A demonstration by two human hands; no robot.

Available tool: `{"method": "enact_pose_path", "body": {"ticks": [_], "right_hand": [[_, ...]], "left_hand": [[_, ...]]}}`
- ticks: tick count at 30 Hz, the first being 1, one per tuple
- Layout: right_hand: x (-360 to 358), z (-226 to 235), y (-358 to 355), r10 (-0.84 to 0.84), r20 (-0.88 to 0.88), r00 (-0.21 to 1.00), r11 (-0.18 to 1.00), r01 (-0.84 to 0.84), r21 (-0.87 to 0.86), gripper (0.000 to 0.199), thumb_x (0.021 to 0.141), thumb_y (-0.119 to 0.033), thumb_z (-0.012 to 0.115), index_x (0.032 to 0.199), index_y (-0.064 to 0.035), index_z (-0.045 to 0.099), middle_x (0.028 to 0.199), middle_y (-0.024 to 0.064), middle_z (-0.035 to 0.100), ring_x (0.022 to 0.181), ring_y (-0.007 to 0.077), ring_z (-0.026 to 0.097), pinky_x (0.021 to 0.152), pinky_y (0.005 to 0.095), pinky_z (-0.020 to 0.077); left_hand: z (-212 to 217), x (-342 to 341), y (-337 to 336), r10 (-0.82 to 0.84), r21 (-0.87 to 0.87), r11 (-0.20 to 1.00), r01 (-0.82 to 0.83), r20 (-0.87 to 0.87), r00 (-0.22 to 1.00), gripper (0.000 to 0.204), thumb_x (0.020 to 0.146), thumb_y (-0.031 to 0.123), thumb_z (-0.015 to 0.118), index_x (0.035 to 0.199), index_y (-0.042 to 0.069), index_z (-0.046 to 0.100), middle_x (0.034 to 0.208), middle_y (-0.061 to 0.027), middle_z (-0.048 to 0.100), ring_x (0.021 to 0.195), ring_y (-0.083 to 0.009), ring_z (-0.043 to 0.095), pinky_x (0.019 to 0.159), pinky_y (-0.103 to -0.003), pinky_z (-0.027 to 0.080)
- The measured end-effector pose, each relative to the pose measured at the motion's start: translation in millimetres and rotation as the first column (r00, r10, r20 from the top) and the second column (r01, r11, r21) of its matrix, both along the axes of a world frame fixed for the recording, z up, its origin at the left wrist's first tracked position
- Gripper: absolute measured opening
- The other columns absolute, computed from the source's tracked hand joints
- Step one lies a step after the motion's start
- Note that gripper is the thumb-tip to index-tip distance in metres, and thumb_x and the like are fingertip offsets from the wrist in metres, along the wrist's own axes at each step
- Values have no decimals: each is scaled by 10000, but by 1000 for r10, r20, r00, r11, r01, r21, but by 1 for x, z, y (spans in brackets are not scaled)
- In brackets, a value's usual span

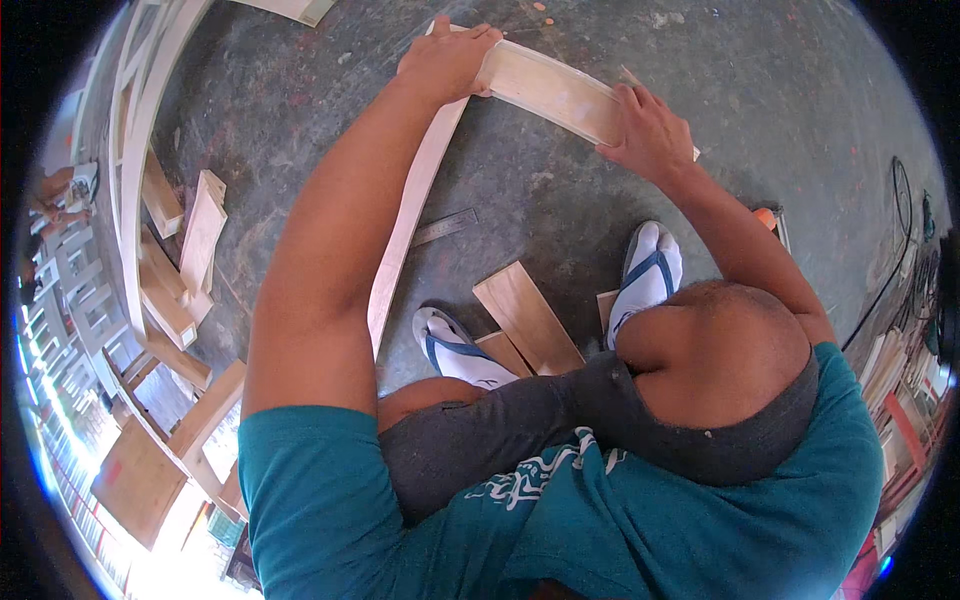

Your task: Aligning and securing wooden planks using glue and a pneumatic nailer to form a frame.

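Note:
A pale wooden board [550,88] with raised edges lies across the far middle, between my two hands. My left hand [450,64] is closed over its left end, where it meets a long narrow wooden strip [408,225] that runs back toward me past my left foot. The joint itself is hidden under that hand. My right hand [650,132] grips the board's right end, with the thumb on the near edge and fingers over the far side. A thin pointed piece [629,76] sticks up beside those fingers; I cannot make out what it is.
A flat metal ruler [445,227] lies on the dark concrete floor [780,120]. Loose wooden pieces [527,312] lie between my sandalled feet. Along the left stand a curved-looking wooden frame [128,190] and several offcuts [203,232]. A black cable [884,270] trails at the right.

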State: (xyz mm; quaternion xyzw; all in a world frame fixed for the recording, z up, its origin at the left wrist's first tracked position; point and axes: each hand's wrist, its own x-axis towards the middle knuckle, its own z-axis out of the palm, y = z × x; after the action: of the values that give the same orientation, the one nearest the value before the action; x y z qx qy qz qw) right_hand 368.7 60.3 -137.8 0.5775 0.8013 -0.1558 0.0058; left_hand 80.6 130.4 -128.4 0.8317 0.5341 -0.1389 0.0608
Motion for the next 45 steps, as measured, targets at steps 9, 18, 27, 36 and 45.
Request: {"method": "enact_pose_path", "body": {"ticks": [9, 18, 27, 36, 45], "right_hand": [[3, -5, 1, 23, 17, 1000, 1000, -23, 16, 777, 642, -340, 843, 1275, -81, 475, 1247, 117, 575, 1125, 336, 589, 864, 452, 538], [3, -1, 1, 35, 19, 999, 999, -35, 0, 797, 641, -351, 847, 1291, -79, 474, 1279, 127, 565, 1136, 345, 585, 879, 452, 536], [3, -3, 5, 59, 59, 997, 998, -59, -5, 830, 651, -382, 833, 1319, -58, 461, 1284, 118, 573, 1141, 336, 585, 884, 445, 534], [2, -1, 4, 65, 50, 997, 998, -65, -9, 839, 646, -363, 843, 1326, -58, 458, 1300, 118, 569, 1132, 338, 592, 889, 442, 535], [2, -2, 4, 47, 46, 998, 999, -47, -15, 799, 647, -355, 837, 1299, -72, 471, 1291, 101, 572, 1141, 331, 583, 890, 448, 534]], "left_hand": [[7, 3, -3, 51, -37, 998, -50, 35, 998, 800, 733, 319, 819, 1426, 252, 424, 1457, 83, 474, 1306, -337, 440, 1015, -470, 494], [10, 6, -1, 65, -52, 997, -62, 44, 997, 776, 716, 316, 829, 1391, 249, 451, 1425, 77, 507, 1295, -331, 447, 992, -466, 508], [-1, -2, -2, 43, 36, 998, -48, 122, 992, 783, 679, 331, 848, 1359, 293, 462, 1295, 21, 616, 1218, -338, 506, 947, -507, 514], [3, 2, -1, 51, 8, 999, -52, 95, 994, 804, 677, 332, 853, 1374, 291, 454, 1359, 39, 574, 1227, -349, 495, 951, -506, 515], [-6, -1, -16, 58, 13, 998, -60, 99, 993, 938, 712, 342, 839, 1480, 198, 320, 1551, 59, 337, 1353, -410, 372, 1044, -488, 469]]}}
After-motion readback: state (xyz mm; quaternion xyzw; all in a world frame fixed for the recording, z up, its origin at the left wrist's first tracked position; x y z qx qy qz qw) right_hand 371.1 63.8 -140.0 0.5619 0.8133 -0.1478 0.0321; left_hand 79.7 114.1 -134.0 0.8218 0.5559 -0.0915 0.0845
